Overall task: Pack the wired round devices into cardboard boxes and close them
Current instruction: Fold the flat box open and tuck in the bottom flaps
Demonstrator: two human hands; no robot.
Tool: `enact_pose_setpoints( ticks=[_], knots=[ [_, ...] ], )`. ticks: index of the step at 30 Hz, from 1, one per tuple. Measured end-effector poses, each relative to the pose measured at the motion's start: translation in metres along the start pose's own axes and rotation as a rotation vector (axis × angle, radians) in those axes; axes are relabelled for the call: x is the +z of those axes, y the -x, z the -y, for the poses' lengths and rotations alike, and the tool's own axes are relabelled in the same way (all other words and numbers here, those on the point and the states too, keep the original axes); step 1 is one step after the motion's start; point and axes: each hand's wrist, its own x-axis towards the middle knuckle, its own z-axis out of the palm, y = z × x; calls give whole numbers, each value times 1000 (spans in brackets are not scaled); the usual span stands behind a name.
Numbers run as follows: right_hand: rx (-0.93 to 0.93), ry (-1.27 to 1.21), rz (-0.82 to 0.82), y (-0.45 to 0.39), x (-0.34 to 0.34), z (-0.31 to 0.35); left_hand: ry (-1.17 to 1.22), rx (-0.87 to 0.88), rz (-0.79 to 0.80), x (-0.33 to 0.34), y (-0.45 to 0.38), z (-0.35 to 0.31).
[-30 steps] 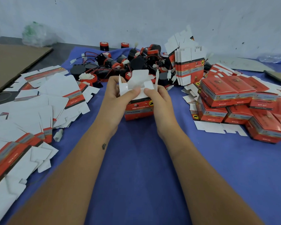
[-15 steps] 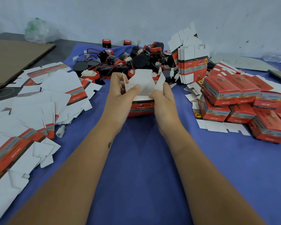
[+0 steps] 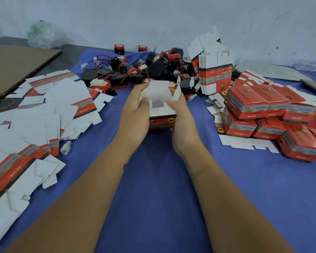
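We see both hands meeting at the middle of the worktop over one red cardboard box (image 3: 162, 121), which stands on the blue cloth (image 3: 153, 198) with its white top flaps spread open. The left hand (image 3: 135, 108) grips the box's left side, its thumb laid along the edge of the opening and its fingers (image 3: 139, 88) curled round the far left flap. The right hand (image 3: 181, 114) holds the right side, its fingers wrapped round the box and its thumb pressing a flap near the opening. The inside of the box looks pale; we cannot tell whether a device lies in it.

Just behind the box lies the pile of wired round devices (image 3: 153, 70), black and red drums tangled with red and black leads and white plugs. To its right an upright stack of flat box blanks (image 3: 215, 73) leans against the heap. Farther right, closed red boxes (image 3: 259, 106) are piled several deep, touching one another. On the left, unfolded box blanks (image 3: 44, 114) lie scattered white side up, reaching the near left edge. A brown cardboard sheet (image 3: 13, 64) lies at the far left, with a crumpled plastic bag (image 3: 44, 35) behind it, and a clear plastic bottle (image 3: 310, 65) lies at the far right by the wall.
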Motion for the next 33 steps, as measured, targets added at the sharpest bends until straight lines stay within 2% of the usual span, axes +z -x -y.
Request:
enact_pose_setpoints(
  ticks=[2, 6, 9, 13, 18, 20, 33],
  knots=[
    [9, -88, -63, -4, -4, 2, 30, -19, -17, 1, -1, 0],
    [175, -186, 32, -5, -5, 4, 122, -46, -45, 0, -2, 0],
    [144, -80, 46, -6, -4, 3, 167, -48, -30, -1, -1, -1],
    [63, -95, 21, -5, 0, 1, 196, -19, -28, -2, 1, -4],
    [69, -188, 35, -5, -4, 2, 409, -88, 54, -5, 4, -4],
    [92, -220, 43, -5, -5, 3, 353, -93, 47, -5, 3, -4],
    [13, 121, -79, -8, -3, 2, 80, 14, -19, -4, 2, -3]
  ],
)
